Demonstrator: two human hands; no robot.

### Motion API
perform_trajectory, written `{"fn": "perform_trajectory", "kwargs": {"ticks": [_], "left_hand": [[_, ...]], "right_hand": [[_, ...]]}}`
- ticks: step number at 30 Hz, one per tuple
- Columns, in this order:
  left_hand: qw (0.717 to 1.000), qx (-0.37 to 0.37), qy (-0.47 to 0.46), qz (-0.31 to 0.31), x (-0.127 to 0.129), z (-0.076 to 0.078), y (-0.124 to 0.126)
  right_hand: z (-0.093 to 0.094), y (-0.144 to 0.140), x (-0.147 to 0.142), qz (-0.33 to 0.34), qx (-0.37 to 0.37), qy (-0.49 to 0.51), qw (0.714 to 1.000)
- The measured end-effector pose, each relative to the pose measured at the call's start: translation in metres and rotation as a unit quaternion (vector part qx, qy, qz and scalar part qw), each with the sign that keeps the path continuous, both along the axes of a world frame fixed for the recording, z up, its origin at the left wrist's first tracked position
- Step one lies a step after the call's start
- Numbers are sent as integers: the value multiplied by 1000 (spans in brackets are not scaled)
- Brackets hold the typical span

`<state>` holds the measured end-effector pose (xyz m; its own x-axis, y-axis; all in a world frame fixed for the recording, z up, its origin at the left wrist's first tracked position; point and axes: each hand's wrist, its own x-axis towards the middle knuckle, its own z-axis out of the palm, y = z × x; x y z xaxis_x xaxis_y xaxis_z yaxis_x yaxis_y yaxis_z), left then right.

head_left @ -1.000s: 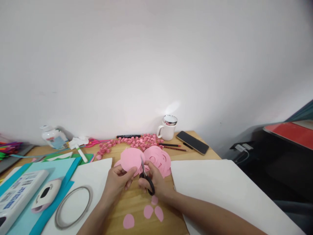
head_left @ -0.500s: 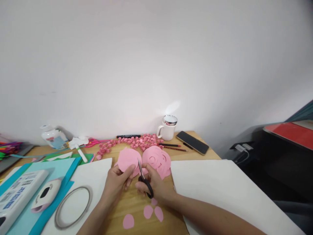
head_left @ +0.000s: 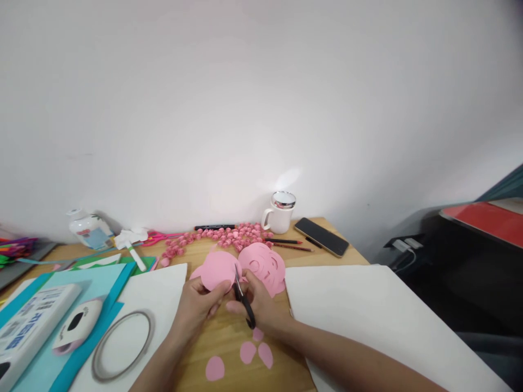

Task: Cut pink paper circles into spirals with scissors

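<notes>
Scissors [head_left: 242, 296] shifted right along pink disc [head_left: 218, 269]

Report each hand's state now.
Left hand: fingers closed on the pink paper circle.
Right hand: holding the black scissors, blades at the circle's edge.

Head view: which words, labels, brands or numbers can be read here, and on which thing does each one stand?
None can be read.
White box at the left edge: blue print, too blurred.
Bottle by the wall: label too small.
Black marker: no legible marking.
Phone: dark screen, no text.
</notes>
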<state>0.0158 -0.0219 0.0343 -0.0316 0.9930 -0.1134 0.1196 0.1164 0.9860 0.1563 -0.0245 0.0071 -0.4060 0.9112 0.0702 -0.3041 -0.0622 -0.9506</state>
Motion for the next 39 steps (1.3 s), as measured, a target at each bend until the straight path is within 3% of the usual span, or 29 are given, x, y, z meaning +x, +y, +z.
{"fn": "perform_trajectory", "kwargs": {"ticks": [6,13,23,32,39], "left_hand": [[1000,11,8,-1,-1,-1,1],[1000,15,25,-7,-2,0,2],[1000,13,12,16,-3,-1,3],[999,42,-15,-10,-6,-3,5],[999,10,-45,-23,-2,2,2]], "right_hand": [[3,-1,-2,5,-4,24,1000],[5,-1,2,0,-14,-18,1000],[-7,2,0,-15,-17,-46,999],[-8,3,1,-20,-12,-45,999],[-14,4,0,-6,-1,-50,999]]}}
